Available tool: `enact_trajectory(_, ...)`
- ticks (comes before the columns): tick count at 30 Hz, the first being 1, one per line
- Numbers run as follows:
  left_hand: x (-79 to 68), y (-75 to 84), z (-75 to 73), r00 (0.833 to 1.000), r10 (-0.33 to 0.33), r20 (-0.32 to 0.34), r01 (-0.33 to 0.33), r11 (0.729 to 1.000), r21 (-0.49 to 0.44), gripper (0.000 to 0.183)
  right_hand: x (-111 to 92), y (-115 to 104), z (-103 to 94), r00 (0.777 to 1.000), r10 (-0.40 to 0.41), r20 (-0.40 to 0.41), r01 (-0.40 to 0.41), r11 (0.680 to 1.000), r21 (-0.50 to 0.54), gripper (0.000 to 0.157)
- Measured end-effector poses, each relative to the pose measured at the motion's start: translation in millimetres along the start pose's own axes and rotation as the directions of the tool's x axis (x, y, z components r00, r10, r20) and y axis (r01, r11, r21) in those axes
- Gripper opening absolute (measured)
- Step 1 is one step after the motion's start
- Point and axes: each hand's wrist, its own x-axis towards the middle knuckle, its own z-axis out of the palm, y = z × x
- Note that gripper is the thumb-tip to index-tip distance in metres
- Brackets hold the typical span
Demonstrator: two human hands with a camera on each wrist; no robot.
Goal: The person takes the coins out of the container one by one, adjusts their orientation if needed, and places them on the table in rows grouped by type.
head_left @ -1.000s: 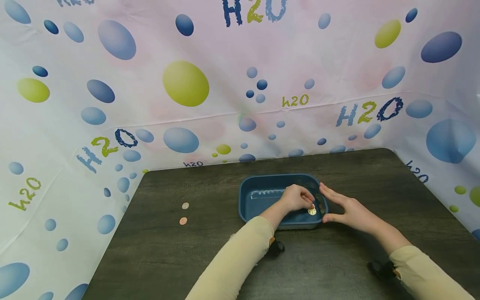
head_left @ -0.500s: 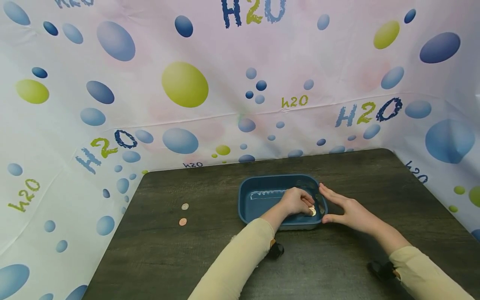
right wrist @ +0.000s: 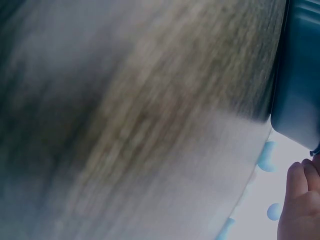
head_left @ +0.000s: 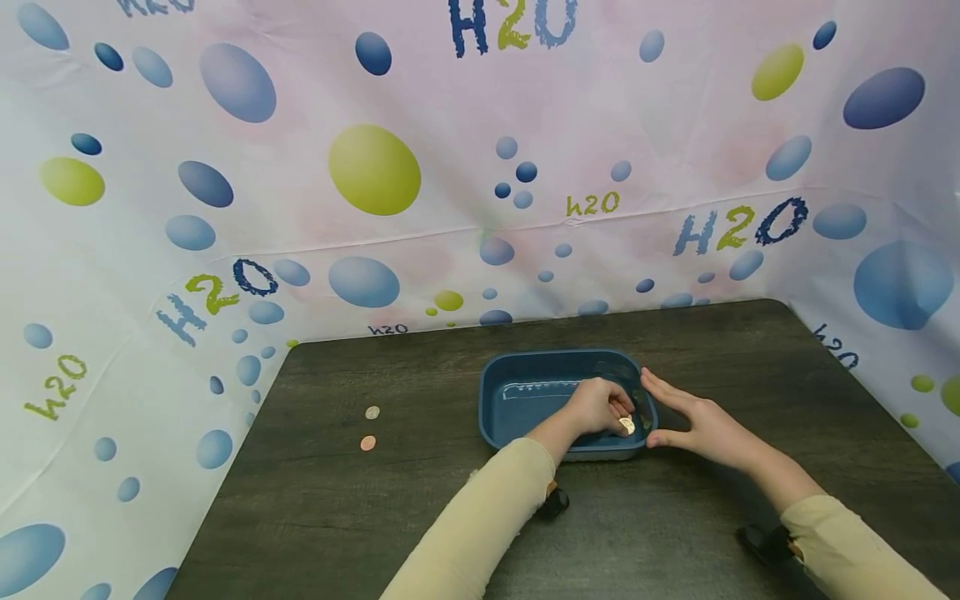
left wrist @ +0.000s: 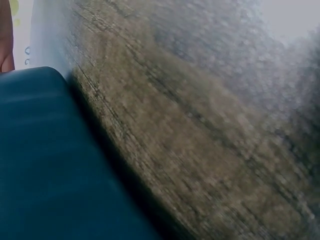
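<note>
In the head view, my left hand (head_left: 600, 406) reaches into a blue rectangular plastic container (head_left: 517, 421) near its right end. Its fingers are curled, and the thumb and fingertips pinch a shiny gold-coloured coin (head_left: 627, 426) close to the container's floor. The fingers partly cover this coin. Outside the right end, my right hand (head_left: 701, 423) has its fingers and thumb spread straight, the tips against the container's rim. The left wrist view catches the container's outer side (left wrist: 45, 165); in the right wrist view it shows at the right edge, above a hand (right wrist: 305, 205).
Left of the container, a silvery coin (head_left: 372, 412) and a copper-coloured coin (head_left: 367, 443) lie apart on the dark wood-grain table (head_left: 315, 517). A white printed sheet (head_left: 450, 108) with blue and green ovals stands behind and beside the table.
My left hand has lowered slightly within the container, and its fingers now cover more of the gold coin. The right hand stays at the rim. The loose coins have not moved.
</note>
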Motion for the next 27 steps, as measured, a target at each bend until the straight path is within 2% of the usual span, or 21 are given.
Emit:
enact_trajectory(21,-2.8,-2.2,-1.8,1.000,-0.001,0.018,0.002,0.996,-0.095,0.012,-0.5,0.5,0.7,1.000,0.001,0.001,-0.001,1.000,-0.002,0.087)
enact_trajectory(27,-6.2,-1.4,-4.2,0.999,0.014,0.037,-0.011,0.996,-0.090,0.009,-0.6,-0.1,0.5,1.000,0.001,0.004,-0.001,1.000,0.002,0.087)
